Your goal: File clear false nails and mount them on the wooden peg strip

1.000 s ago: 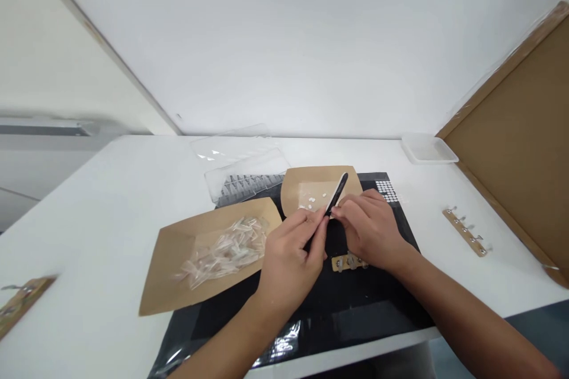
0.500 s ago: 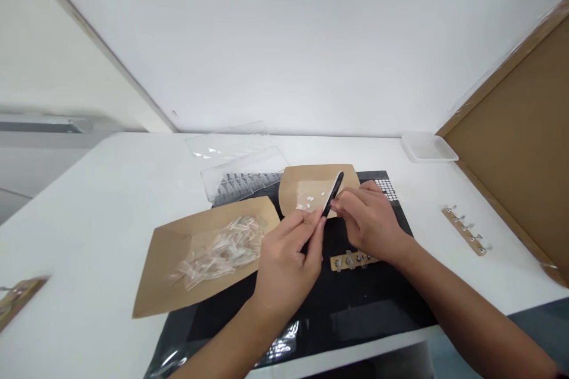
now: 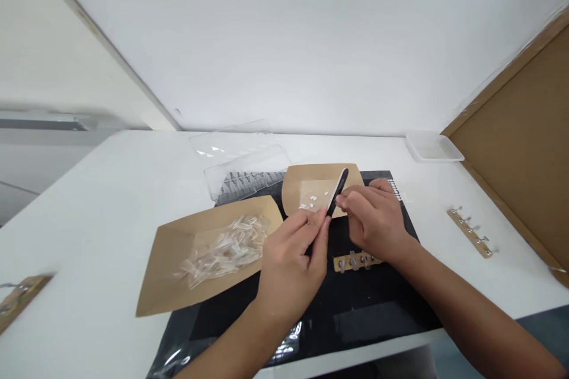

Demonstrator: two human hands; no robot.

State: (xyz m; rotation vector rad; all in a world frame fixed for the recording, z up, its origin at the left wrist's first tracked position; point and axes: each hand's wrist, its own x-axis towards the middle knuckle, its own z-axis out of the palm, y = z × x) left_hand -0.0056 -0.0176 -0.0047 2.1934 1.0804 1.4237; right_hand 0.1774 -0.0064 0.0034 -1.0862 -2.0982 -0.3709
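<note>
My left hand pinches the lower end of a slim nail file, black on one face with a pale edge, which tilts up to the right. Close against the file are the curled fingers of my right hand; anything small between them is hidden. Below my right wrist lies a wooden strip with round metal studs, several clear nail tips standing on it. Left of my hands, a brown paper tray holds a heap of clear nail tips. Behind the file, a smaller paper tray contains little white pieces.
Under the work spreads a black mat. Clear plastic cases lie at the back. To the right are another studded strip, a translucent shallow box and a cardboard panel. A further strip sits far left.
The whole scene has shifted slightly right in view. Both hands keep nearly the same pose around the nail file, the right fingers still close to it.
</note>
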